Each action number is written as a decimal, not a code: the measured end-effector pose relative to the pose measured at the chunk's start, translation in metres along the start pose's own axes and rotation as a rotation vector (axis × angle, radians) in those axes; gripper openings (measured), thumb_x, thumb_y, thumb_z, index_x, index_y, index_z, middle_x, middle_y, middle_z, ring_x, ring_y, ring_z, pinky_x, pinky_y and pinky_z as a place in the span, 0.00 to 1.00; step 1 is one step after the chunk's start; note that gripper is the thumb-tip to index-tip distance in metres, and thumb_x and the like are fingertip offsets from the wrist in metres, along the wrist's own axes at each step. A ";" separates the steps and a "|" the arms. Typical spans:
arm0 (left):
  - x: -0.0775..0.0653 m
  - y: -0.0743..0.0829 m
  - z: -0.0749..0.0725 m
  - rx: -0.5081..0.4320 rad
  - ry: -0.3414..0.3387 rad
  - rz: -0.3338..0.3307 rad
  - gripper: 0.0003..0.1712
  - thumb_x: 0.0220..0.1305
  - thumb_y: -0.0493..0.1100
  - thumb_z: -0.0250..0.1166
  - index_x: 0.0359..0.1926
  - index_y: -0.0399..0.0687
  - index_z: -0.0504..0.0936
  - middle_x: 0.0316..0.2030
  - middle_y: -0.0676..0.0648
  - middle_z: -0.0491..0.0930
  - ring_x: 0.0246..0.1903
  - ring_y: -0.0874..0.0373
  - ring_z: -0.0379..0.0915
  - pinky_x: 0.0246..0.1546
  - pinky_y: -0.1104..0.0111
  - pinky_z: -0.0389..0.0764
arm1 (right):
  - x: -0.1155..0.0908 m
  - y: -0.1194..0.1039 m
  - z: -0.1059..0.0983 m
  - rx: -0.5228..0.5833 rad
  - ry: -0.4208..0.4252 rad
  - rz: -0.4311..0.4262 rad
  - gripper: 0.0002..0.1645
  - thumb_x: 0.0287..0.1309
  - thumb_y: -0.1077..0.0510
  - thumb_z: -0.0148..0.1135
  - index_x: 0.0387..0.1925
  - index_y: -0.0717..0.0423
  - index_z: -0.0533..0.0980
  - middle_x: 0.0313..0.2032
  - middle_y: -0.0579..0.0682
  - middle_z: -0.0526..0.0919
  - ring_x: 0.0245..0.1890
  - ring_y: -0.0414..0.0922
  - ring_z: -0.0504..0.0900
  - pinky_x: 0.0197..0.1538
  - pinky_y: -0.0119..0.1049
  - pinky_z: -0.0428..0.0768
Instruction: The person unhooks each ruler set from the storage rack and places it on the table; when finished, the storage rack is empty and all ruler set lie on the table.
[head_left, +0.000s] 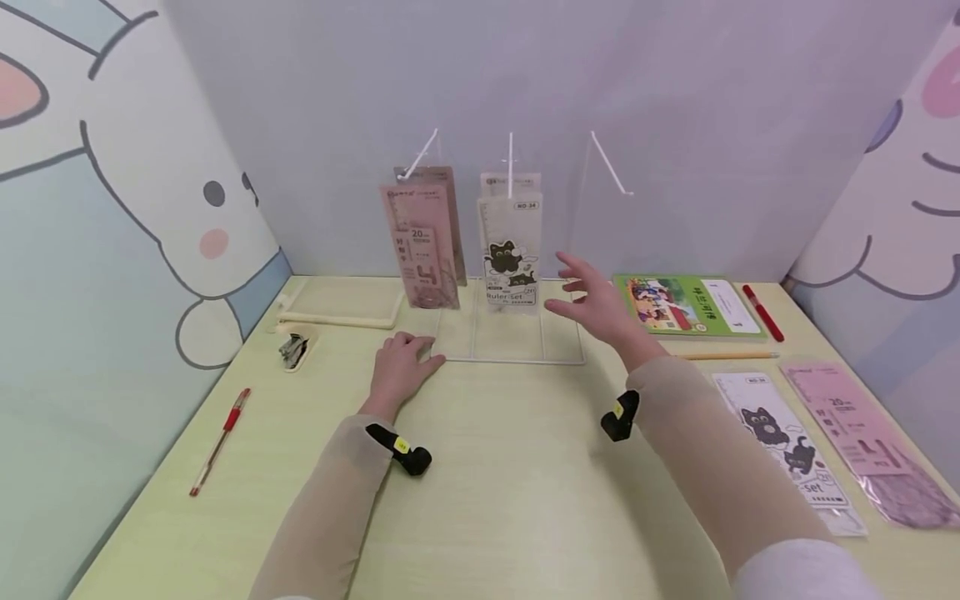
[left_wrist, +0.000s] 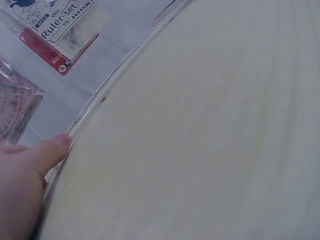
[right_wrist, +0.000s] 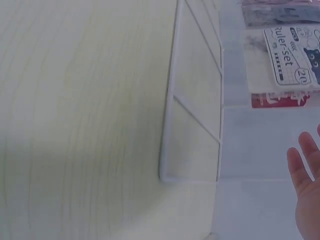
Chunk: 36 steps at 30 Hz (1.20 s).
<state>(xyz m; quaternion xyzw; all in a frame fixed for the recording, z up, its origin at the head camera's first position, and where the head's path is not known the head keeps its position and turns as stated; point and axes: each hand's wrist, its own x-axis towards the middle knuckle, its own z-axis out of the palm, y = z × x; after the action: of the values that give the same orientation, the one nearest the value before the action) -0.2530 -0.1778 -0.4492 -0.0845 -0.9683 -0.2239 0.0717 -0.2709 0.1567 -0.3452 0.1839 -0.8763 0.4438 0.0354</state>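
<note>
A white wire display rack (head_left: 510,362) stands on the table with three hooks at its top. My left hand (head_left: 400,371) holds the front left corner of its base, the thumb lying along the wire in the left wrist view. Pink ruler sets (head_left: 423,250) hang from the left hook. On the middle hook hang white cat-print ruler sets (head_left: 512,250), marked "Ruler-set" in the right wrist view. My right hand (head_left: 600,308) is just right of these, fingers spread and holding nothing. The right hook (head_left: 611,162) bears no pack.
At the right lie a green book (head_left: 693,308), a red pen (head_left: 763,312), a pencil (head_left: 727,356), a cat-print ruler pack (head_left: 772,417) and a pink ruler pack (head_left: 847,408). To the left are a cream mesh pouch (head_left: 341,321), a small tray item (head_left: 297,352) and a red-capped pen (head_left: 221,442).
</note>
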 end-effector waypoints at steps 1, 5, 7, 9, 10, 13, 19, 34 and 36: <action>0.000 0.000 0.000 -0.003 -0.001 -0.002 0.30 0.60 0.63 0.59 0.56 0.50 0.78 0.50 0.39 0.70 0.48 0.45 0.64 0.50 0.50 0.63 | 0.001 -0.003 0.003 0.009 0.014 0.006 0.49 0.53 0.48 0.67 0.72 0.37 0.51 0.63 0.56 0.65 0.58 0.54 0.69 0.56 0.49 0.70; 0.000 0.000 0.000 -0.008 -0.006 -0.009 0.30 0.60 0.63 0.59 0.56 0.50 0.78 0.50 0.40 0.70 0.49 0.45 0.63 0.50 0.51 0.63 | 0.005 -0.012 0.013 0.074 0.069 0.024 0.49 0.53 0.51 0.68 0.72 0.37 0.52 0.65 0.53 0.64 0.59 0.52 0.68 0.58 0.48 0.68; 0.000 0.000 0.000 -0.007 -0.006 -0.012 0.30 0.60 0.63 0.59 0.56 0.50 0.78 0.50 0.40 0.70 0.49 0.46 0.63 0.50 0.51 0.63 | 0.008 -0.016 0.017 0.105 0.095 0.006 0.50 0.52 0.53 0.69 0.71 0.38 0.52 0.66 0.53 0.62 0.60 0.52 0.68 0.58 0.48 0.68; 0.000 0.001 0.000 -0.007 -0.006 -0.013 0.30 0.60 0.63 0.59 0.56 0.50 0.78 0.50 0.40 0.70 0.49 0.46 0.63 0.50 0.51 0.63 | 0.010 -0.018 0.020 0.128 0.113 -0.030 0.51 0.52 0.55 0.69 0.72 0.37 0.52 0.66 0.54 0.62 0.60 0.53 0.68 0.58 0.48 0.68; 0.000 0.001 0.000 -0.008 -0.006 -0.012 0.30 0.60 0.63 0.59 0.56 0.50 0.78 0.50 0.40 0.71 0.49 0.46 0.63 0.50 0.51 0.63 | 0.011 -0.020 0.022 0.127 0.118 -0.054 0.51 0.52 0.56 0.70 0.72 0.37 0.52 0.66 0.54 0.61 0.60 0.53 0.68 0.58 0.49 0.68; 0.000 0.001 -0.001 -0.010 -0.008 -0.013 0.30 0.60 0.62 0.59 0.56 0.50 0.78 0.50 0.40 0.71 0.49 0.46 0.63 0.49 0.52 0.63 | 0.013 -0.024 0.026 0.088 0.107 -0.107 0.51 0.52 0.56 0.69 0.72 0.37 0.51 0.66 0.54 0.59 0.60 0.55 0.68 0.57 0.49 0.69; 0.000 0.002 -0.001 -0.004 -0.008 -0.013 0.30 0.60 0.62 0.60 0.56 0.50 0.78 0.50 0.40 0.71 0.50 0.46 0.64 0.49 0.52 0.63 | 0.019 -0.037 0.032 0.009 0.061 -0.137 0.50 0.53 0.53 0.68 0.72 0.37 0.51 0.66 0.55 0.55 0.57 0.54 0.66 0.56 0.49 0.69; -0.001 0.001 -0.001 0.001 -0.009 -0.003 0.30 0.60 0.62 0.60 0.56 0.49 0.78 0.49 0.40 0.71 0.49 0.46 0.64 0.49 0.52 0.63 | 0.018 -0.045 0.034 0.117 0.144 -0.032 0.46 0.56 0.50 0.64 0.70 0.29 0.51 0.69 0.46 0.53 0.56 0.54 0.68 0.53 0.51 0.70; -0.001 0.000 -0.002 0.004 0.000 -0.004 0.29 0.60 0.62 0.60 0.55 0.49 0.79 0.49 0.40 0.71 0.48 0.45 0.64 0.48 0.51 0.64 | 0.016 -0.046 0.034 0.133 0.147 -0.029 0.46 0.56 0.50 0.64 0.70 0.30 0.51 0.68 0.48 0.55 0.56 0.54 0.69 0.54 0.50 0.71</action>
<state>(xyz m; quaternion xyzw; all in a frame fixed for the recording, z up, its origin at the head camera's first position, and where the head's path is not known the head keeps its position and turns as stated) -0.2517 -0.1788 -0.4473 -0.0822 -0.9689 -0.2224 0.0716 -0.2662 0.1005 -0.3273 0.1653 -0.8373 0.5127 0.0936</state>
